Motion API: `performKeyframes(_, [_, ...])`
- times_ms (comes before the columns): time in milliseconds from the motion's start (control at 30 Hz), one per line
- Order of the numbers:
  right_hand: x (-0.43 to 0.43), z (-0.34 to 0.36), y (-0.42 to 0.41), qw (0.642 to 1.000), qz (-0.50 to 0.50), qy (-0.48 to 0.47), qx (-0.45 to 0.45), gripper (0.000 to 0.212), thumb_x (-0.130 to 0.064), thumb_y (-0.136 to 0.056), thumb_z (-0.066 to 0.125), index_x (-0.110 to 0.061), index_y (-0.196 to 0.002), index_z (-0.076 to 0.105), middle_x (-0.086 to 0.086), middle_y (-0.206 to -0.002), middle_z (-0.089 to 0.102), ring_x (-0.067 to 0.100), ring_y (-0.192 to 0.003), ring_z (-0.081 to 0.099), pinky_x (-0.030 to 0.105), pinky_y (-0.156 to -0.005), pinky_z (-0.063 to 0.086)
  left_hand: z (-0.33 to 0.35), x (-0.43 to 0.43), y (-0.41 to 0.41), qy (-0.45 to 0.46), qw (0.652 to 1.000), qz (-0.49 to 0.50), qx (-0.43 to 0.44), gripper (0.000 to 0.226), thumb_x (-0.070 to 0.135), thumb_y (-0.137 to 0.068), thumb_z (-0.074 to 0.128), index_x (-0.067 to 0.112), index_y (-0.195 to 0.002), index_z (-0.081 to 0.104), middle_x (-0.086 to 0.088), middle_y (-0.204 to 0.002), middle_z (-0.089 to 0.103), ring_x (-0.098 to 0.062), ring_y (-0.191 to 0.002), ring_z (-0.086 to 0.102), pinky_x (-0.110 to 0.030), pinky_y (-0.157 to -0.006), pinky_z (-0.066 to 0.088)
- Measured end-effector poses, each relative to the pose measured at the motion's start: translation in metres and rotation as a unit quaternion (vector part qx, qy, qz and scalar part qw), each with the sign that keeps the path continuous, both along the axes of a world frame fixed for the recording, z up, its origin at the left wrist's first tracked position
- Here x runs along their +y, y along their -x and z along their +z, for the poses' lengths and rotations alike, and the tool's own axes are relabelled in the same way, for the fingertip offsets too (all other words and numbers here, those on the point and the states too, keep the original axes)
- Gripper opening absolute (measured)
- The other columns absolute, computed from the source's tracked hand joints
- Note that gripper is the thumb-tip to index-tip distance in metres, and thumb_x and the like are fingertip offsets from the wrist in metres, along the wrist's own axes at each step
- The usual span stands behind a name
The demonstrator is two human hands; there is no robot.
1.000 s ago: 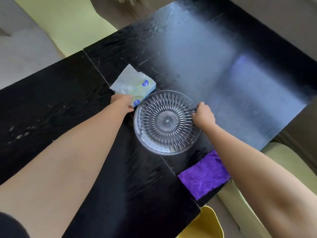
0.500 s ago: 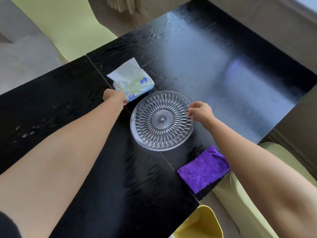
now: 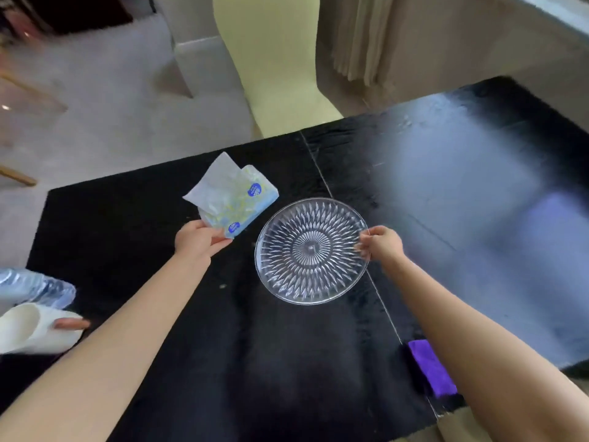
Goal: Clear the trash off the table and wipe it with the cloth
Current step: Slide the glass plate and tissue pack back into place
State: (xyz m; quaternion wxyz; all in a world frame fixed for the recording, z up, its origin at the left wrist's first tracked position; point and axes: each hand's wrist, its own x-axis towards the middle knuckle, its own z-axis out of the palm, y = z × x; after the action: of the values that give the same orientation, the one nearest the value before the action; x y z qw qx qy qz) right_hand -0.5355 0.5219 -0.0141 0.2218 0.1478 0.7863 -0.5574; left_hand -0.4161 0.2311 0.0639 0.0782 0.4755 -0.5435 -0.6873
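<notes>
Left hand (image 3: 194,239) grips tissue pack (image 3: 234,202) — right hand (image 3: 381,244) pinches glass plate (image 3: 310,250) rim

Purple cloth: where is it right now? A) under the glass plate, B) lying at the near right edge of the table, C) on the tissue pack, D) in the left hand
B: the purple cloth lies flat by the black table's near right edge, partly behind the right forearm, untouched by either hand.
</notes>
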Motion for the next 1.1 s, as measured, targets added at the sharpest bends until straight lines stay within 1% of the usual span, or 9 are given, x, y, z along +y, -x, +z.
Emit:
performKeyframes(133, [-0.07, -0.016, -0.029, 0.999, 0.017, 0.017, -0.025, 0.012, 0.0, -0.084, 0.05, -0.009, -0.083, 0.058, 0.006, -0.06, 0.059, 0.001, -0.029, 0.047, 0.016, -0.034, 0.043, 0.0, -0.047, -0.075, -0.016, 0.996, 0.085, 0.009, 0.038, -0.014, -0.083, 0.055, -0.007, -0.12, 0.052, -0.022, -0.113, 0.063, -0.026, -0.09, 0.066, -0.037, -0.083, 0.054])
performKeyframes(300, [-0.134, -0.035, -0.064, 0.998, 0.03, 0.032, -0.048, 0.019, 0.003, -0.082, 0.049, -0.011, -0.071, 0.054, 0.008, -0.061, 0.059, 0.013, -0.045, 0.051, 0.02, -0.039, 0.044, -0.004, -0.088, -0.143, -0.05, 0.982, 0.178, 0.027, 0.023, -0.012, -0.085, 0.054, -0.003, -0.106, 0.056, -0.022, -0.108, 0.065, -0.025, -0.088, 0.067, -0.036, -0.081, 0.056])
performKeyframes(367, [-0.152, -0.042, -0.076, 0.997, 0.026, 0.036, -0.059, 0.018, 0.004, -0.083, 0.048, -0.01, -0.072, 0.054, 0.008, -0.063, 0.059, 0.016, -0.05, 0.052, 0.023, -0.042, 0.046, -0.008, -0.096, -0.17, -0.075, 0.977, 0.195, 0.039, 0.033, -0.011, -0.086, 0.054, -0.003, -0.118, 0.053, -0.02, -0.112, 0.065, -0.024, -0.092, 0.068, -0.032, -0.074, 0.058])
performKeyframes(467, [-0.172, -0.053, -0.089, 0.996, 0.027, 0.034, -0.073, 0.018, 0.002, -0.084, 0.048, -0.011, -0.073, 0.054, 0.008, -0.065, 0.061, 0.017, -0.054, 0.054, 0.028, -0.051, 0.046, -0.014, -0.095, -0.207, -0.097, 0.968, 0.226, 0.057, 0.039, -0.012, -0.086, 0.053, -0.003, -0.123, 0.051, -0.018, -0.111, 0.066, -0.023, -0.096, 0.067, -0.034, -0.078, 0.057])
performKeyframes(667, [-0.184, -0.068, -0.095, 0.998, 0.026, -0.043, -0.04, 0.009, -0.008, -0.085, 0.055, -0.006, -0.09, 0.063, 0.005, -0.067, 0.062, 0.012, -0.049, 0.053, 0.021, -0.043, 0.05, -0.032, -0.087, -0.247, -0.12, 0.96, 0.25, 0.029, 0.034, -0.01, -0.085, 0.054, -0.005, -0.118, 0.056, -0.02, -0.112, 0.068, -0.027, -0.101, 0.068, -0.03, -0.067, 0.06])
performKeyframes(733, [-0.186, -0.065, -0.093, 0.994, 0.049, -0.094, -0.019, 0.015, -0.011, -0.085, 0.059, -0.005, -0.098, 0.063, 0.01, -0.082, 0.068, 0.017, -0.058, 0.061, 0.027, -0.055, 0.056, -0.035, -0.08, -0.25, -0.116, 0.96, 0.255, 0.017, 0.032, -0.012, -0.084, 0.054, -0.006, -0.115, 0.056, -0.021, -0.108, 0.068, -0.027, -0.097, 0.068, -0.032, -0.073, 0.058])
performKeyframes(833, [-0.186, -0.057, -0.088, 0.975, 0.103, -0.196, 0.019, 0.026, -0.008, -0.081, 0.06, -0.005, -0.107, 0.061, 0.017, -0.111, 0.066, 0.031, -0.102, 0.062, 0.036, -0.087, 0.05, -0.041, -0.073, -0.249, -0.12, 0.957, 0.264, 0.007, 0.032, -0.013, -0.085, 0.052, -0.008, -0.116, 0.054, -0.025, -0.109, 0.066, -0.028, -0.094, 0.068, -0.036, -0.083, 0.053])
performKeyframes(1000, [-0.196, -0.03, -0.1, 0.932, 0.203, -0.279, 0.108, 0.038, -0.004, -0.084, 0.045, -0.002, -0.121, 0.052, 0.022, -0.127, 0.05, 0.04, -0.117, 0.046, 0.043, -0.096, 0.041, -0.047, -0.066, -0.239, -0.105, 0.954, 0.28, -0.005, 0.028, -0.013, -0.084, 0.054, -0.008, -0.112, 0.058, -0.023, -0.108, 0.066, -0.026, -0.087, 0.068, -0.036, -0.088, 0.055])
performKeyframes(1100, [-0.224, -0.007, -0.124, 0.898, 0.297, -0.244, 0.214, 0.034, -0.006, -0.088, 0.047, -0.002, -0.121, 0.054, 0.018, -0.122, 0.057, 0.036, -0.117, 0.048, 0.04, -0.096, 0.039, -0.053, -0.06, -0.226, -0.108, 0.945, 0.31, 0.009, 0.028, -0.015, -0.082, 0.054, -0.009, -0.11, 0.058, -0.022, -0.109, 0.066, -0.03, -0.093, 0.068, -0.027, -0.074, 0.06])
